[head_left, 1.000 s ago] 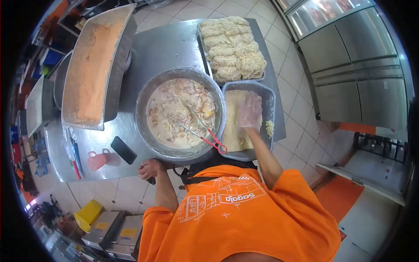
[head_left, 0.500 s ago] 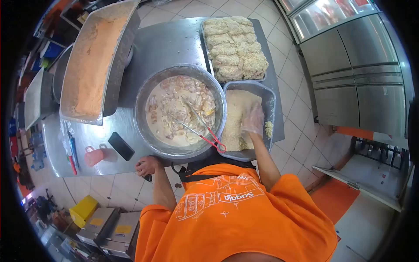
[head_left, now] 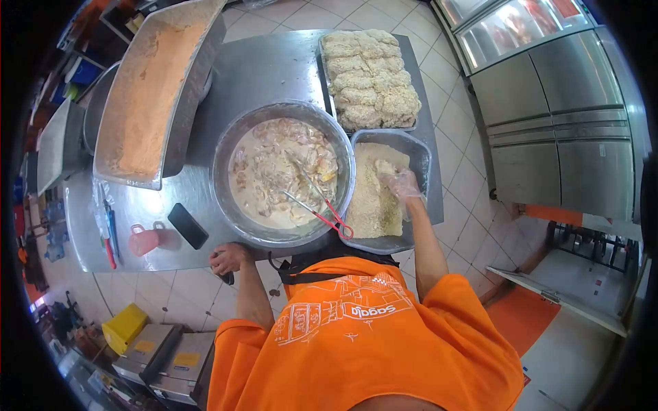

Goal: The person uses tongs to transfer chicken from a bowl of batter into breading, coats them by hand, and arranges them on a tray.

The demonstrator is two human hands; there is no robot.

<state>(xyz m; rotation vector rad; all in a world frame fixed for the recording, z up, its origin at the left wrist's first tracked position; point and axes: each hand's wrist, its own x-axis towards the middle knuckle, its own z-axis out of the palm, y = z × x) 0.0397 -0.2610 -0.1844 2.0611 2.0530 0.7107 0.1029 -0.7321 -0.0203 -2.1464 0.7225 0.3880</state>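
My right hand [head_left: 401,183], in a clear plastic glove, is over the crumbs [head_left: 373,205] in a grey rectangular tub [head_left: 423,147]. Its fingers curl round a pale crumb-coated piece [head_left: 386,167], partly hidden by the glove. At the table's front edge, my left hand [head_left: 229,259] is bare and closed round a small black object [head_left: 227,278], mostly covered by the fingers. Between the hands stands a large round metal basin [head_left: 229,222] of creamy batter with pieces [head_left: 274,164] in it. Red-handled tongs [head_left: 334,214] lean across its rim.
Behind the tub, a tray holds stacked crumb-coated pieces [head_left: 370,79]. A deep metal pan [head_left: 179,130] of orange powder stands at left. A black phone [head_left: 188,227], a pink cup [head_left: 143,241] and a red-handled tool [head_left: 110,252] lie on the metal table [head_left: 264,65].
My right hand has shifted slightly up and its fingers now close round a coated piece. The clump at the tub's right side no longer shows there. My left hand stays at the table edge.
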